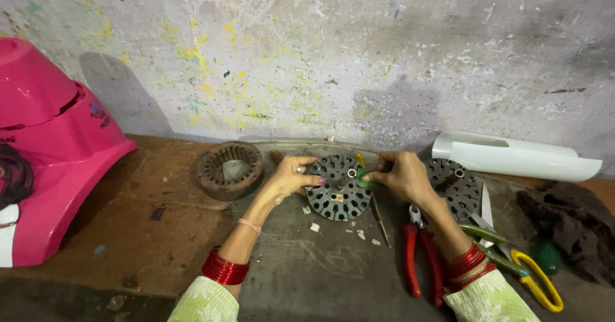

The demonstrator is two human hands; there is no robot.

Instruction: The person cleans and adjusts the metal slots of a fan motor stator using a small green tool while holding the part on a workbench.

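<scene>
1. Head view: slotted dark metal disc (338, 196) lay flat on the bench (160, 232), round, ringed with slots, hub hole at centre.
2. Left hand (291, 179) gripped its 9 o'clock rim, fingers curled.
3. Right hand (400, 175) at 3 o'clock pinched a green piece (366, 181), mostly hidden; kind unclear.

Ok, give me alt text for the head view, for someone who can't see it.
Left hand steadies a dark slotted metal disc on a worn workbench while the right hand presses a small green piece to it. Red-handled pliers and yellow-handled scissors lie alongside.
</scene>
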